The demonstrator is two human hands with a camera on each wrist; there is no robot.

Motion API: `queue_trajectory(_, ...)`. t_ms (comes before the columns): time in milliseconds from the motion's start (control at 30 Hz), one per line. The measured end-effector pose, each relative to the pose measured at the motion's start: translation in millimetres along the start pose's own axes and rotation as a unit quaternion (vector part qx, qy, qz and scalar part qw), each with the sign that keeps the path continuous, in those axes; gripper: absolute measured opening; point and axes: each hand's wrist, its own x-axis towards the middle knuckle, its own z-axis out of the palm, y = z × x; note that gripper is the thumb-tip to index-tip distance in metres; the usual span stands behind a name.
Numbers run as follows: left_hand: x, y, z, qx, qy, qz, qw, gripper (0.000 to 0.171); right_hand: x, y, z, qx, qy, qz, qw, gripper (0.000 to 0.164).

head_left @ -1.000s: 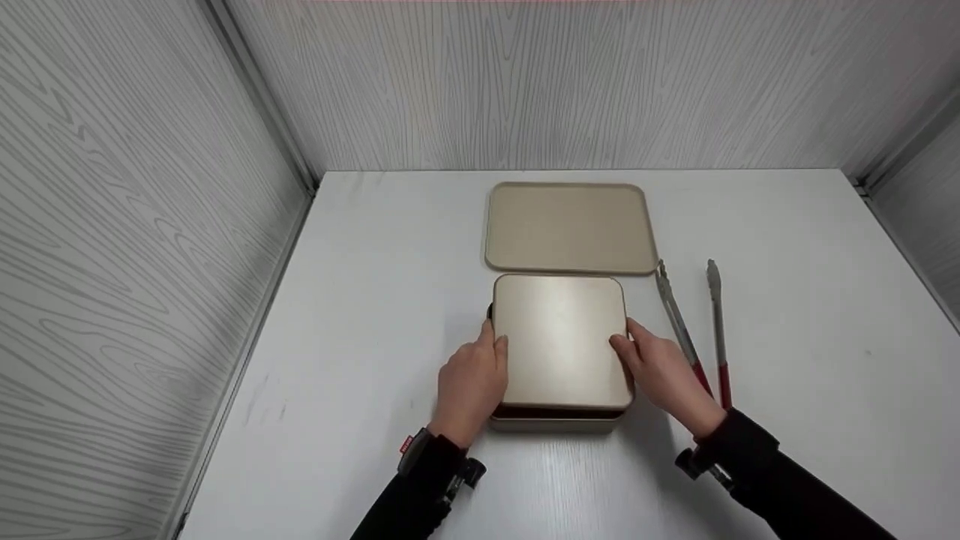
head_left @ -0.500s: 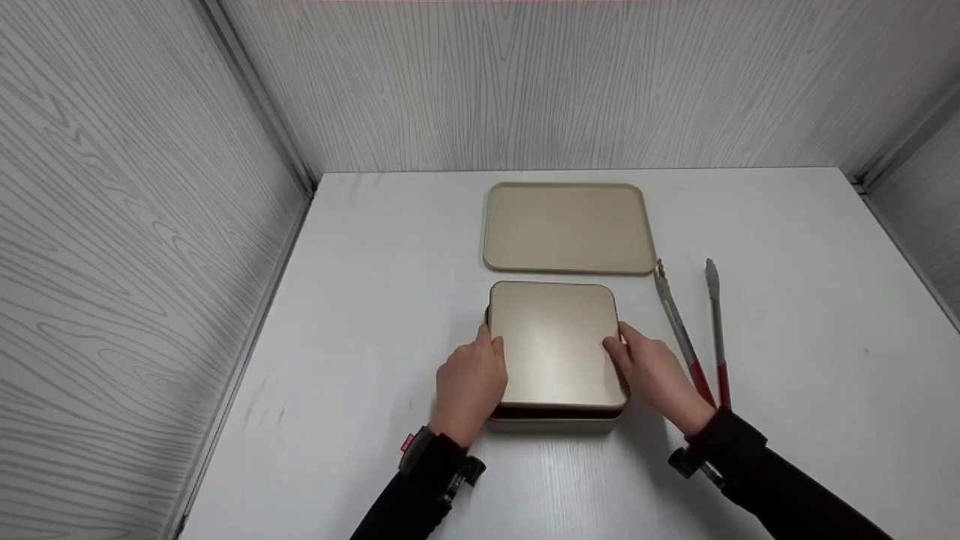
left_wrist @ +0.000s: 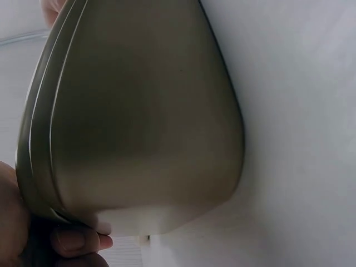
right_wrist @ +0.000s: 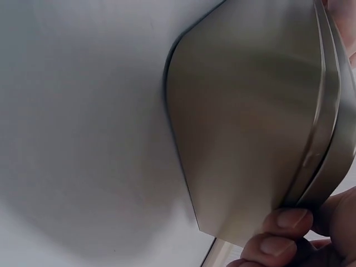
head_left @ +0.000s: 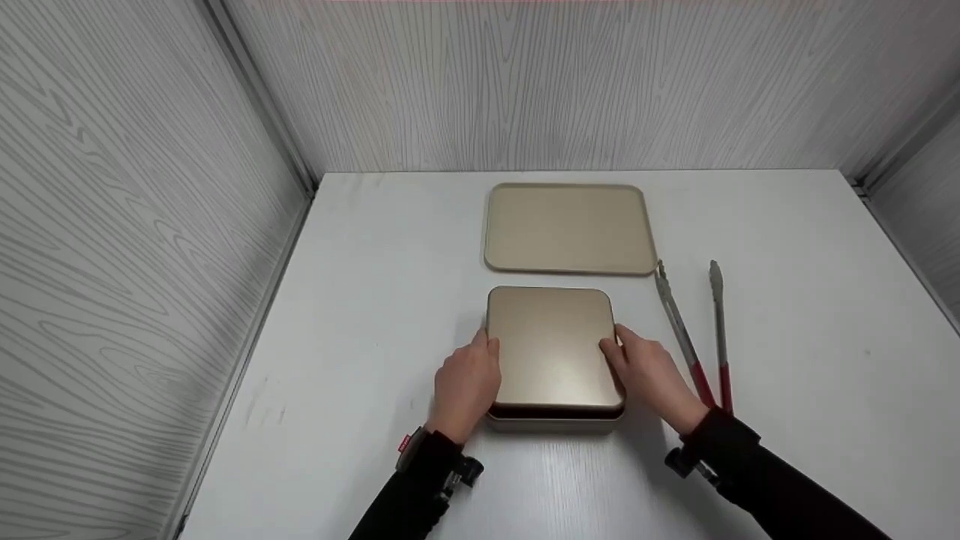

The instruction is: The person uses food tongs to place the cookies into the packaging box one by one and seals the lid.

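A gold-coloured metal lid with rounded corners lies over a matching rectangular tin. Along the near side in the head view, a dark gap shows between lid and tin. My left hand grips the lid's left side, and my right hand grips the right, thumb on top. In the left wrist view the tin's side wall stands on the table with the lid close at its rim. The right wrist view shows fingertips curled under the lid's edge at a corner. The tin's inside is hidden.
A flat beige tray lies behind the tin. To the right, metal tongs with red handles lie spread, one tip at the tray's corner. White wood-grain panels close off the back and sides of the white table.
The lid's far edge has come down and towards me, so the lid sits lower over the tin. Both hands have moved with it, the right one slightly leftward.
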Motion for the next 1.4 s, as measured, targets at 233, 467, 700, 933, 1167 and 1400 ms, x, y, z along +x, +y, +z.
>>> queue_trajectory(233,3.7,-1.2,-0.6,-0.029,-0.028,-0.017,0.9990,0.040,3.0,0.9,0.1,-0.018,0.000,0.009,1.000,0.024)
queue_trajectory(467,4.3,-2.3,-3.5,-0.028,-0.053,-0.020,0.9980,0.043,4.3,1.1,0.3,-0.037,-0.008,0.014,0.999,0.027)
queue_trajectory(700,4.7,-7.3,-5.1,-0.052,-0.080,-0.012,0.9954,0.046,1.9,0.1,-0.9,-0.047,-0.015,0.011,0.999,0.028)
queue_trajectory(933,5.0,-11.5,-6.0,-0.106,-0.104,-0.022,0.9886,0.051,-0.2,0.7,-0.7,-0.034,-0.023,0.012,0.999,0.030)
queue_trajectory(1167,5.0,-14.8,-8.6,-0.169,-0.148,-0.050,0.9732,0.057,-8.6,1.2,-0.2,-0.016,-0.040,0.014,0.999,0.050)
queue_trajectory(1400,3.9,-19.0,-8.6,-0.207,-0.168,-0.051,0.9624,0.059,-16.6,4.8,2.3,0.003,-0.045,0.004,0.999,0.060)
